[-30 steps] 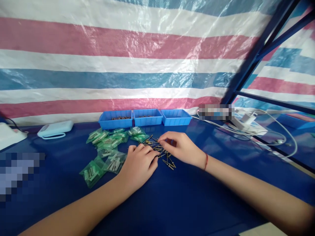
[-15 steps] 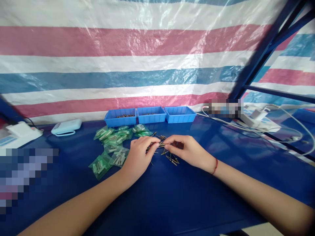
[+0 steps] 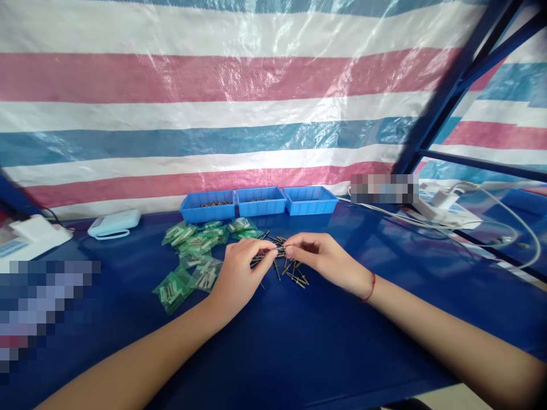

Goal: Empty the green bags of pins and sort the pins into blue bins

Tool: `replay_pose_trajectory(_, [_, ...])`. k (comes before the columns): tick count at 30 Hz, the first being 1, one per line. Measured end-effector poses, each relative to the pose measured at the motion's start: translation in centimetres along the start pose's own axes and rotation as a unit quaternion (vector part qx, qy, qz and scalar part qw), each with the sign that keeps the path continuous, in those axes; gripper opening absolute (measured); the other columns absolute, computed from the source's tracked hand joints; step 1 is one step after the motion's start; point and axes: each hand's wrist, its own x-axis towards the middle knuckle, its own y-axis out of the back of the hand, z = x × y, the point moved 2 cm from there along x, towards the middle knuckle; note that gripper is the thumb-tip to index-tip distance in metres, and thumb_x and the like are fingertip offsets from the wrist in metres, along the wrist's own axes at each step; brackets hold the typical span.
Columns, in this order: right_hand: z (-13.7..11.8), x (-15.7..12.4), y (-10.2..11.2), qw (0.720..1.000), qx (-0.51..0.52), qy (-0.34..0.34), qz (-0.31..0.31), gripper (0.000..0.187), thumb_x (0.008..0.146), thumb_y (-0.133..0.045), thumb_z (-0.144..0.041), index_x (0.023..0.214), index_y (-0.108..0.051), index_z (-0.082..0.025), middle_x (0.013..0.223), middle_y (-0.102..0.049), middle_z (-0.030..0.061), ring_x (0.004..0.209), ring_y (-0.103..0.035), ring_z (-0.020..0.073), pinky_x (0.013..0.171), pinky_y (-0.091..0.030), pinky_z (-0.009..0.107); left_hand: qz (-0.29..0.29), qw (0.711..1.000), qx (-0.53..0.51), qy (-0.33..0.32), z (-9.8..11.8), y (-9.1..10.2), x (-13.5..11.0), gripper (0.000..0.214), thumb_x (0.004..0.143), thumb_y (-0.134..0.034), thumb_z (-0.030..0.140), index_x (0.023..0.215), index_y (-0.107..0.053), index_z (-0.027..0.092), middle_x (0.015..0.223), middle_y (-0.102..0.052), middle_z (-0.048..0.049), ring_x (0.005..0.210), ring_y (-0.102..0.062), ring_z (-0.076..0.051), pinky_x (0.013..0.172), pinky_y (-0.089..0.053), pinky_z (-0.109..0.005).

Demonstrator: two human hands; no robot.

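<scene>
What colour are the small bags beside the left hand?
The small bags are translucent green; head view.

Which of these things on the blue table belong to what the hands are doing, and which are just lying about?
In use: left hand and right hand, pinching small dark metal pins; green plastic bags of pins; probably three blue plastic trays.
Lying about: white plastic gadget; white charger and cables; striped tarpaulin.

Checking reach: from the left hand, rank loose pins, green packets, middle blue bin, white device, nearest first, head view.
1. Loose pins, at the left hand's fingers.
2. Green packets, just left.
3. Middle blue bin, behind.
4. White device, back left.
</scene>
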Motion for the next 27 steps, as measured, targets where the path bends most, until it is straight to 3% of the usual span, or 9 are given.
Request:
replay_pose_trajectory(10, [-0.7,-0.2,-0.4,0.997,0.049,0.044,0.039,0.017,0.077,-0.066,-0.033,0.086,-0.068,-0.018,0.083,-0.07,0.0025,0.075,-0.064,0.0142,0.07,-0.051,0.029,-0.038,0.999,0.02,0.009,-0.2,-0.3,0.1,0.008,0.089,-0.054,0.025,0.09,-0.061,0.024,0.094,-0.068,-0.0003,0.091,-0.061,-0.018,0.08,-0.041,-0.033])
replay_pose_trajectory(13, [-1.6,1.0,0.3,0.988,-0.025,0.093,0.119,0.017,0.08,-0.062,-0.03,0.088,-0.067,-0.017,0.08,-0.07,0.0034,0.072,-0.064,0.0148,0.067,-0.05,0.029,-0.055,0.995,0.081,0.01,-0.2,-0.7,-0.2,0.017,0.087,-0.055,0.028,0.103,-0.06,0.025,0.101,-0.067,-0.002,0.096,-0.059,-0.021,0.083,-0.039,-0.038])
replay_pose_trajectory(17, [-2.4,5.3,1.8,0.939,-0.203,0.172,0.22,0.015,0.083,-0.056,-0.022,0.091,-0.067,-0.017,0.085,-0.071,0.0041,0.075,-0.064,0.0151,0.067,-0.049,0.028,-0.107,0.984,0.142,-0.021,0.2,-1.1,-0.5,0.023,0.085,-0.057,0.035,0.106,-0.063,0.028,0.112,-0.064,-0.003,0.106,-0.053,-0.025,0.084,-0.037,-0.043])
replay_pose_trajectory(20, [-2.1,9.7,2.4,0.906,-0.314,0.18,0.22,0.02,0.086,-0.049,-0.017,0.097,-0.066,-0.015,0.089,-0.071,0.0052,0.078,-0.064,0.0151,0.071,-0.049,0.027,-0.132,0.979,0.15,-0.032,0.2,-1.2,-0.5,0.022,0.086,-0.056,0.036,0.104,-0.066,0.029,0.112,-0.064,-0.0026,0.106,-0.053,-0.025,0.085,-0.036,-0.044])
replay_pose_trajectory(23, [-1.2,12.6,2.4,0.898,-0.358,0.17,0.194,0.024,0.081,-0.053,-0.012,0.102,-0.065,-0.014,0.093,-0.071,0.0076,0.079,-0.064,0.0181,0.075,-0.048,0.03,-0.139,0.978,0.153,-0.028,0.1,-1.2,-0.4,0.021,0.088,-0.053,0.033,0.104,-0.066,0.029,0.11,-0.065,-0.0024,0.104,-0.053,-0.024,0.084,-0.035,-0.043])
replay_pose_trajectory(27, [-0.7,11.3,1.8,0.895,-0.381,0.168,0.163,0.032,0.079,-0.057,-0.015,0.111,-0.061,-0.014,0.097,-0.069,0.0091,0.082,-0.063,0.0203,0.075,-0.046,0.032,-0.149,0.977,0.152,-0.03,-0.2,-1.3,-0.5,0.021,0.089,-0.051,0.028,0.105,-0.064,0.029,0.106,-0.066,-0.0013,0.101,-0.054,-0.023,0.083,-0.034,-0.042])
